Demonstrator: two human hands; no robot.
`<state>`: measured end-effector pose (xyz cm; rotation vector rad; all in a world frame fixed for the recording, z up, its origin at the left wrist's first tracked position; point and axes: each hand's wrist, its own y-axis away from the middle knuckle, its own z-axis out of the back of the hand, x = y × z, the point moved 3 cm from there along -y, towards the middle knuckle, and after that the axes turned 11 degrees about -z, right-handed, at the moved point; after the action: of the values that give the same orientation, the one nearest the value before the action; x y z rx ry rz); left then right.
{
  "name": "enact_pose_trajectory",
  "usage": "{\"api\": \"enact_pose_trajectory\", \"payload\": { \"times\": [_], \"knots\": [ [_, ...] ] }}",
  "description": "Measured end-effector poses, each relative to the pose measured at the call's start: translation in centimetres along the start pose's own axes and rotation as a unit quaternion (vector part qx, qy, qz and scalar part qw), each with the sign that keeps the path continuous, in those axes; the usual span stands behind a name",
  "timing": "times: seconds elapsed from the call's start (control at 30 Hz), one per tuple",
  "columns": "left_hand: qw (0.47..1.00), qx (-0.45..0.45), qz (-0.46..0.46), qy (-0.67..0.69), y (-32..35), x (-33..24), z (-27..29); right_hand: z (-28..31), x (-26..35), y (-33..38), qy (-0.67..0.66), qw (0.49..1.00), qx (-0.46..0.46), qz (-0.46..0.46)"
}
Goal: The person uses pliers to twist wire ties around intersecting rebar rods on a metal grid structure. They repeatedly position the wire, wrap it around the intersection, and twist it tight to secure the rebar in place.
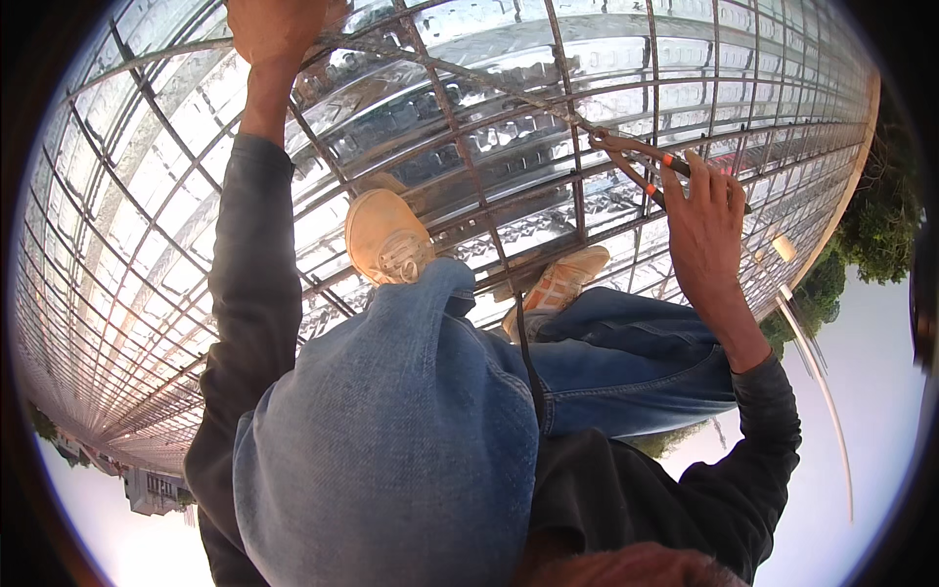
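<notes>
I see no package, no label, no sign and no screen from here; nothing of this kind is in my view at this moment.

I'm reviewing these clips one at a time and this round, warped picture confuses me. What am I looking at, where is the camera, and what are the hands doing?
There is no machine here: the camera sits on a person's head and looks down, and its fisheye lens bends straight lines. The person crouches on a rebar grid laid over shiny corrugated metal sheets; tan shoes and jeans show. The right hand has its grip on pliers with orange-marked handles, at a bar crossing. The left hand grasps a bar at the top edge. Trees and sky show at the rim.
</notes>
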<state>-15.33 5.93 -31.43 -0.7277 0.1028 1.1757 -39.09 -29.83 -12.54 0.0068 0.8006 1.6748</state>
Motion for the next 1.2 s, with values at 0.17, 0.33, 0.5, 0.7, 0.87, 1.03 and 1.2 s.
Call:
{"api": "enact_pose_trajectory", "payload": {
  "times": [0.17,0.33,0.5,0.7,0.87,1.03,1.2],
  "knots": [
    [0.999,0.012,0.032,0.022,-0.4,-0.6,0.3,-0.5,0.8,-0.5,0.036,0.999,0.018,-0.025],
    [0.999,0.025,0.037,0.016,-0.4,-0.5,0.8,0.6,1.7,-1.0,0.052,0.997,0.040,-0.028],
    [0.999,0.012,0.031,0.035,-0.5,-0.8,0.3,1.4,2.3,-1.5,0.097,0.993,0.061,-0.012],
    [1.000,0.014,0.022,0.007,-0.1,-0.1,0.6,5.4,4.1,-5.6,0.249,0.946,0.189,0.083],
    [0.998,0.013,0.049,0.024,0.1,-0.2,0.2,5.0,2.8,-6.2,0.110,0.973,0.192,0.067],
    [0.998,0.020,0.046,0.029,-0.8,-1.2,1.2,2.4,0.4,-5.2,-0.130,0.939,0.319,0.018],
    [0.999,0.023,0.041,0.022,-0.5,-0.1,1.5,2.0,0.1,-6.3,-0.485,0.610,0.585,-0.225]
  ]
}}
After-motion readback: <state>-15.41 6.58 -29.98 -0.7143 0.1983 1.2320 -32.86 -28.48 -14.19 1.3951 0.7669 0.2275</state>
